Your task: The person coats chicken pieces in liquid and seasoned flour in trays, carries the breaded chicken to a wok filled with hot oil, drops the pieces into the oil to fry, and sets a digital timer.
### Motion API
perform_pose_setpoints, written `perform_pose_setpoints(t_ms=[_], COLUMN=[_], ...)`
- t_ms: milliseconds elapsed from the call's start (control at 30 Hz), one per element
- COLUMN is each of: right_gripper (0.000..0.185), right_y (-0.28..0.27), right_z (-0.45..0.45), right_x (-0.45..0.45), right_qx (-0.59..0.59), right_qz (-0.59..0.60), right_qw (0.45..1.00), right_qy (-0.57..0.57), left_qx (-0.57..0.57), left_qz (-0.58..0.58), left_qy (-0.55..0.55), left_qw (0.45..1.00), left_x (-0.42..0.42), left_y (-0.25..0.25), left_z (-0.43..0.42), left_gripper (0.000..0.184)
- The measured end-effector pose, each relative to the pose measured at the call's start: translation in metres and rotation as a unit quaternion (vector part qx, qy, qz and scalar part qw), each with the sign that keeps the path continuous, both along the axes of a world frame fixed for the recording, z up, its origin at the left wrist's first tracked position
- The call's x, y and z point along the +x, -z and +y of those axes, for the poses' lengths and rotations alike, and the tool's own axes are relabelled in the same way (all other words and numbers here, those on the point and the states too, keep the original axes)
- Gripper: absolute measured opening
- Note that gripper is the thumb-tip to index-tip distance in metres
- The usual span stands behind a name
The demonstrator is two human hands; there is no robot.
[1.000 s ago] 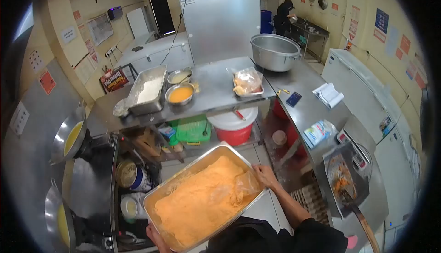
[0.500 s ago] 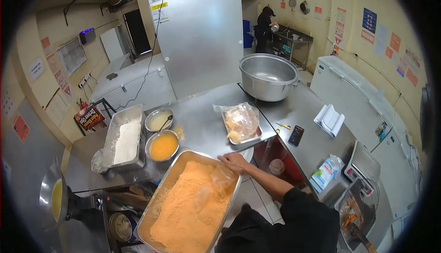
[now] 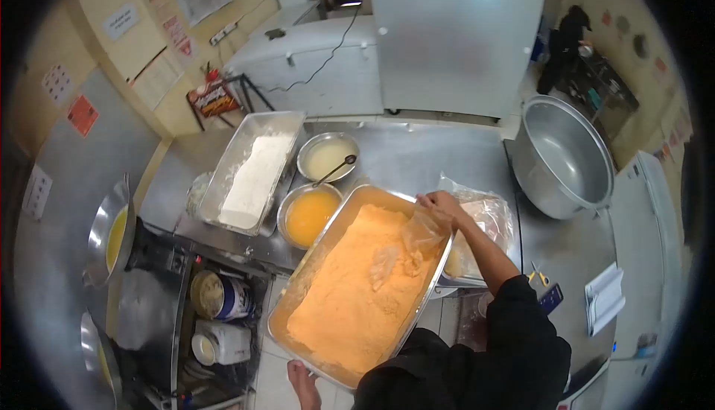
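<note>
A large metal tray (image 3: 277, 319) of orange breading powder (image 3: 350, 291) extends over the counter's front edge. My right hand (image 3: 441, 205) grips its far right corner. At the near left edge, my left hand (image 3: 304, 382) holds the tray from the side, its fingers partly hidden. A clear plastic bag (image 3: 422, 233) lies on the powder beside my right hand. Behind the tray are a bowl of orange liquid (image 3: 309, 216), a bowl of pale liquid (image 3: 328, 158) with a dark spoon (image 3: 337, 169), and a deep pan of white flour (image 3: 257, 183).
A bagged tray (image 3: 488, 224) and a big aluminium pot (image 3: 562, 160) stand to the right, near scissors (image 3: 538, 274), a phone (image 3: 550, 300) and papers (image 3: 605, 300). Woks (image 3: 112, 231) are at left, tubs (image 3: 221, 341) on a shelf below. A person (image 3: 564, 49) works far back.
My view has swung left and down. The tray now appears farther right, and my left hand has come into view at its near edge. My right hand keeps its corner.
</note>
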State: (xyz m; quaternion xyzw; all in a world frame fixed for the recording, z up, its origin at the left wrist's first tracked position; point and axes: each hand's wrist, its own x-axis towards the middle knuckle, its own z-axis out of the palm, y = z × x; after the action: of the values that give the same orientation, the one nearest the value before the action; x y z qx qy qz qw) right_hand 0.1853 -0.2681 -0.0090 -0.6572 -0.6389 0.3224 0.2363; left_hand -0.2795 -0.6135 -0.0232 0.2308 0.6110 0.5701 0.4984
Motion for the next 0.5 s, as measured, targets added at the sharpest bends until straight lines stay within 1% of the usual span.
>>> perform_pose_setpoints(t_ms=[33,67,100,167,200,267,300,333,367,400,433,467,500], right_gripper=[0.056,0.056,0.056,0.058,0.058,0.057,0.057,0.054,0.05,0.05,0.045,0.041,0.041], right_y=[-0.008,-0.011,-0.009,0.002,0.002,0.001,-0.005,-0.011,-0.017,-0.025,-0.035,-0.044,-0.052], right_z=[0.014,0.03,0.045,0.076,0.088,0.112,0.121,0.127,0.131,0.134,0.135,0.13,0.12], right_x=[0.007,0.014,0.02,0.039,0.044,0.052,0.056,0.058,0.06,0.062,0.064,0.067,0.071], right_qx=[-0.013,-0.023,-0.025,0.013,0.012,0.049,0.049,0.093,0.137,0.137,0.188,0.237,0.235], right_qz=[-0.02,-0.04,-0.037,-0.088,-0.088,-0.124,-0.124,-0.121,-0.117,-0.116,-0.082,-0.049,-0.051], right_qw=[1.0,0.999,0.999,0.996,0.996,0.99,0.991,0.988,0.984,0.984,0.979,0.969,0.969], right_qy=[-0.006,-0.008,-0.013,-0.029,-0.026,-0.039,-0.032,-0.023,-0.013,-0.005,0.02,0.045,0.05], left_qx=[-0.015,-0.009,-0.012,-0.035,-0.034,-0.049,-0.063,-0.062,-0.089,-0.115,-0.115,-0.099,-0.085], left_qz=[0.005,-0.013,-0.011,-0.005,-0.029,-0.029,-0.028,-0.025,-0.028,-0.03,-0.029,-0.044,-0.061], left_qy=[0.026,-0.016,-0.02,0.044,0.035,0.038,0.038,0.046,0.037,0.026,0.032,0.014,-0.003], left_qw=[1.0,1.0,1.0,0.998,0.998,0.998,0.997,0.997,0.995,0.993,0.992,0.994,0.994], left_x=[0.012,0.029,0.037,0.055,0.063,0.081,0.089,0.098,0.108,0.118,0.128,0.138,0.144], left_y=[0.0,0.003,0.002,0.003,0.005,0.01,0.012,0.014,0.016,0.018,0.018,0.018,0.017], left_z=[0.007,0.017,0.024,0.039,0.047,0.064,0.074,0.082,0.09,0.099,0.107,0.115,0.122], left_gripper=[0.04,0.031,0.031,0.036,0.029,0.026,0.022,0.022,0.022,0.022,0.022,0.026,0.031])
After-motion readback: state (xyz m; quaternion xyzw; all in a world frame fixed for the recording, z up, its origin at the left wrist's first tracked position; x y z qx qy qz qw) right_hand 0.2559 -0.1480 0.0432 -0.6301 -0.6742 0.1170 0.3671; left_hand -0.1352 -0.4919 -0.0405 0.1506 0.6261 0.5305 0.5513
